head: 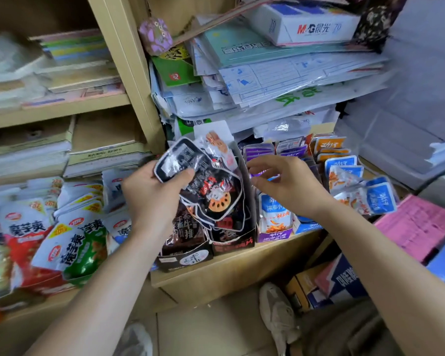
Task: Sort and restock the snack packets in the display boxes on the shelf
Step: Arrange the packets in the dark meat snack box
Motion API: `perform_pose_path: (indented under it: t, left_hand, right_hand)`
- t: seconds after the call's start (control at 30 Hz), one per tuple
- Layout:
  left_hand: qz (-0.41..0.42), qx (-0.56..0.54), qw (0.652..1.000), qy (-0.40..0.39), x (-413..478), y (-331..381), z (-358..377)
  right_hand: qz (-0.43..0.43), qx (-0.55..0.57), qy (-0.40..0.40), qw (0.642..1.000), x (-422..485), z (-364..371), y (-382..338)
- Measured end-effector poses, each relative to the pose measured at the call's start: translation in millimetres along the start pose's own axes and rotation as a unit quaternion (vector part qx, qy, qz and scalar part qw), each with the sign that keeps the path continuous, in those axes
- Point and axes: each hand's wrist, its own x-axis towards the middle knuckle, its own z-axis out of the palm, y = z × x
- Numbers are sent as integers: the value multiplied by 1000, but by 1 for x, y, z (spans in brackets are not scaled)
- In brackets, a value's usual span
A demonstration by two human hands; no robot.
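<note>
My left hand [152,196] grips a bunch of black snack packets [188,163] with white borders, held above a black display box [231,240] on the low shelf. More black packets with a lotus-root picture [216,199] stand in that box. My right hand [285,183] hovers with loosely curled fingers over the purple display box [274,236], holding nothing. Purple packets [258,151] fill its back, and a white-and-blue packet [274,214] stands at its front. Blue and orange packets [344,165] fill the boxes further right.
Large red, green and blue bags [49,235] lie heaped on the left shelf. Stacks of papers and folders [280,80] overhang the snack boxes. Pink sheets [416,227] lie at the right. A cardboard box [326,283] and my shoe [278,314] are on the floor.
</note>
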Motion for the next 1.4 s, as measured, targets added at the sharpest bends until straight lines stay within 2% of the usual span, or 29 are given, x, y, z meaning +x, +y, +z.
perform_pose_path:
  t: [0.1, 0.23, 0.37, 0.47, 0.53, 0.6, 0.67, 0.7, 0.77, 0.83, 0.9, 0.97, 1.07, 1.3, 1.4]
  left_hand:
    - [-13, -71, 997, 24, 8, 8, -13]
    - [-25, -103, 994, 30, 16, 6, -26]
    - [-17, -103, 994, 19, 18, 2, -32]
    - [-8, -101, 995, 20, 19, 1, -37]
    - [-10, -105, 994, 16, 21, -1, -40]
    - [-10, -110, 994, 13, 24, -4, -44]
    - [-7, -117, 993, 15, 29, -6, -48]
    - [-6, -122, 992, 16, 32, -5, -49]
    - [-9, -133, 991, 13, 37, -3, -53]
    - [-11, -141, 990, 17, 40, -2, -56]
    - [-4, -139, 990, 18, 40, -2, -56]
    - [2, -132, 991, 10, 40, -3, -56]
    - [4, -130, 991, 5, 39, -5, -57]
    - [25, -116, 993, -9, 30, -9, -54]
    - [43, -97, 994, -14, 27, -8, -47]
  right_hand:
    - [2, -6, -9, 1000, 0, 0, -2]
    - [-8, -43, -14, 999, -2, 0, -4]
    - [-24, -162, -30, 986, 2, 15, -7]
    - [-19, -292, -60, 954, 15, 32, -2]
    - [-43, -324, -23, 945, 24, 41, 1]
    - [-82, -309, 26, 947, 31, 44, 3]
    - [-102, -233, 11, 967, 34, 38, 4]
    - [-88, -180, 6, 980, 35, 31, 3]
    - [-34, -92, 56, 994, 39, 14, 0]
    - [-5, -14, 139, 990, 42, -2, -6]
    - [-21, 33, 210, 977, 40, -13, -16]
    - [-38, 63, 237, 969, 35, -17, -24]
    - [-41, 82, 212, 973, 31, -13, -25]
    - [-32, 38, 95, 994, 21, 9, -21]
    - [9, 55, 34, 998, 22, 20, -18]
